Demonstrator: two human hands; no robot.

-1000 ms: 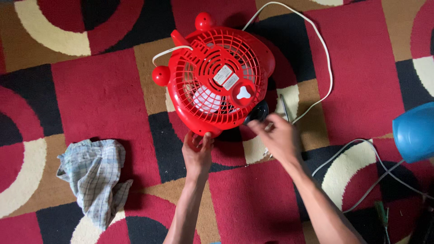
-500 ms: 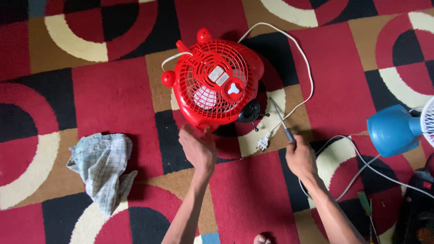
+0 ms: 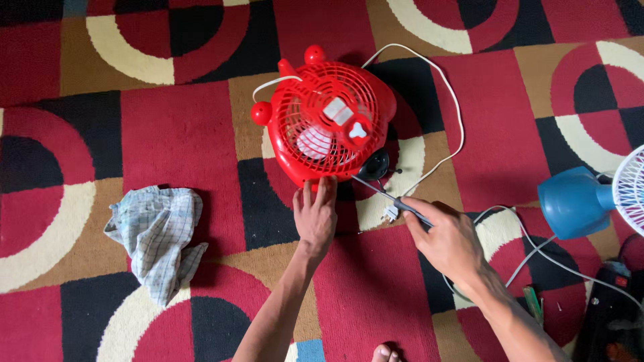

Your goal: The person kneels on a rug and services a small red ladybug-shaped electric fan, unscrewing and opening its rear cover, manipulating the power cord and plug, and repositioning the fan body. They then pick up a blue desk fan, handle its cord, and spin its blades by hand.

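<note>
A small red fan (image 3: pixel 327 127) lies grille-up on the patterned carpet. My left hand (image 3: pixel 315 213) rests flat against its near rim, fingers together. Just to the right, my right hand (image 3: pixel 448 236) grips a thin screwdriver (image 3: pixel 392 198) whose tip points at the black knob (image 3: pixel 376 164) at the fan's lower right edge. The fan's white cord (image 3: pixel 451 107) loops away to the right and ends at a white plug (image 3: pixel 390 213) beside the screwdriver.
A crumpled checked cloth (image 3: pixel 158 234) lies at the left. A blue fan with a white grille (image 3: pixel 583 201) stands at the right edge, with grey cables (image 3: pixel 537 248) trailing past it. A dark box (image 3: pixel 614 315) sits at the lower right. A toe (image 3: pixel 386 353) shows at the bottom.
My right hand has picked up the screwdriver from the carpet and brought its tip toward the fan's black knob. My left hand stays on the fan's rim.
</note>
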